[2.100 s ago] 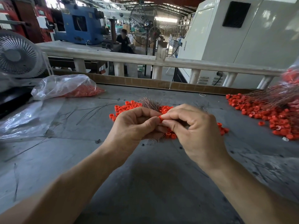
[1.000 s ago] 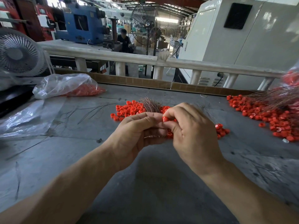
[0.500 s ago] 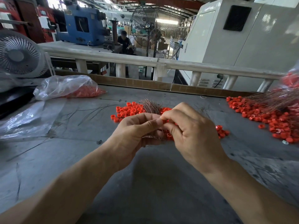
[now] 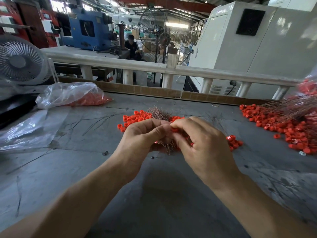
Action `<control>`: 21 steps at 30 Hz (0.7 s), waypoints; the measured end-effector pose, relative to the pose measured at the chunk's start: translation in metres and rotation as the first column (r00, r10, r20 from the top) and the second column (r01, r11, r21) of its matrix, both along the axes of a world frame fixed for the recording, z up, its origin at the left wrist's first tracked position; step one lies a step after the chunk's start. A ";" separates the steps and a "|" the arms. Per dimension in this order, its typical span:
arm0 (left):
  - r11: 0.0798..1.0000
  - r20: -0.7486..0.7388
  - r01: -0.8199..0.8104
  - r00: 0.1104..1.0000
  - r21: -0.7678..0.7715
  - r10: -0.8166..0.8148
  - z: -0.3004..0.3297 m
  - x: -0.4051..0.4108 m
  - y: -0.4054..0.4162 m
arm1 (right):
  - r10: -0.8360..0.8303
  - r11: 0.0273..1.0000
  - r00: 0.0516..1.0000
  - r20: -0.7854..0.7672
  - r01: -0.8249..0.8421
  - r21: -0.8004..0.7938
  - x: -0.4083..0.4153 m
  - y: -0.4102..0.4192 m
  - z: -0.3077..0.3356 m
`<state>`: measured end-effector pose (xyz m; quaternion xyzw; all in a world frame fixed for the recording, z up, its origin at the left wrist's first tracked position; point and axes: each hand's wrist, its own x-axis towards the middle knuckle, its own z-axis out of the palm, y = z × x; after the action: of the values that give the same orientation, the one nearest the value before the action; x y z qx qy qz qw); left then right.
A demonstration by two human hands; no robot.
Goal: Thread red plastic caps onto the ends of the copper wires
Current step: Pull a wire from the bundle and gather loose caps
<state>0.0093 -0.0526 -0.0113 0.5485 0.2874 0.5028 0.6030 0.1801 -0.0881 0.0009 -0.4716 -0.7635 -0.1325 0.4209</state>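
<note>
Over the grey counter, the left hand curls around a bundle of copper wires while the right hand pinches one red cap between thumb and forefinger, right against the left thumb tip. The step in hand appears to be feeding a single wire end through the cap's bore; it likely goes best if the left hand isolates one strand and keeps it stiff and short, while the right holds the ring square to it rather than tilted. The caps are small, smooth plastic rings, bright and rigid; the wires are hair-thin, springy and splayed like a brush. Loose caps lie heaped just beyond the hands, more lie to the right under long wire strands, and a crinkled clear bag holds further stock.
</note>
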 end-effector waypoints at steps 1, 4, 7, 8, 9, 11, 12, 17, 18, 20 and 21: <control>1.000 0.012 -0.003 1.000 -0.014 0.004 0.000 0.000 0.000 | -0.004 1.000 1.000 0.001 0.004 0.014 -0.001 0.000 0.000; 0.999 0.016 -0.025 1.000 -0.049 0.026 0.001 0.000 0.001 | -0.002 0.999 1.000 0.004 0.001 0.034 -0.002 0.000 -0.001; 0.998 0.010 -0.037 0.999 -0.059 0.038 0.001 -0.002 0.002 | 0.034 0.999 0.999 -0.022 -0.034 0.003 -0.003 0.001 -0.002; 0.996 0.022 -0.044 0.999 -0.073 0.045 0.001 -0.002 0.003 | 0.044 0.999 0.998 -0.039 -0.044 -0.019 -0.003 0.001 -0.002; 0.995 0.035 -0.048 0.998 -0.090 0.052 0.001 -0.002 0.003 | 0.051 0.998 0.997 -0.057 -0.053 -0.043 -0.003 0.001 -0.002; 0.992 0.050 -0.056 0.997 -0.115 0.062 0.001 -0.002 0.005 | 0.063 0.995 0.994 -0.084 -0.069 -0.074 -0.002 0.001 -0.002; 0.991 0.051 -0.063 0.996 -0.119 0.069 0.001 -0.002 0.005 | 0.069 0.994 0.993 -0.093 -0.077 -0.082 -0.002 0.001 -0.002; 0.986 0.044 -0.118 0.991 -0.118 0.124 0.000 -0.004 0.007 | 0.075 0.991 0.992 -0.099 -0.086 -0.105 -0.001 0.002 -0.003; 0.985 0.032 -0.129 0.991 -0.116 0.133 -0.001 -0.004 0.008 | 0.071 0.991 0.993 -0.090 -0.081 -0.106 -0.001 0.003 -0.003; 0.982 -0.007 -0.149 0.989 -0.112 0.149 -0.002 -0.005 0.008 | 0.057 0.991 0.997 -0.059 -0.063 -0.114 0.001 0.004 -0.004; 0.981 -0.025 -0.157 0.988 -0.117 0.155 -0.002 -0.005 0.009 | 0.051 0.991 0.998 -0.043 -0.056 -0.125 0.001 0.004 -0.004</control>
<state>0.0042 -0.0441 -0.0130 0.4916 0.3636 0.5264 0.5908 0.1811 -0.0844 -0.0030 -0.4790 -0.7743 -0.0634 0.4087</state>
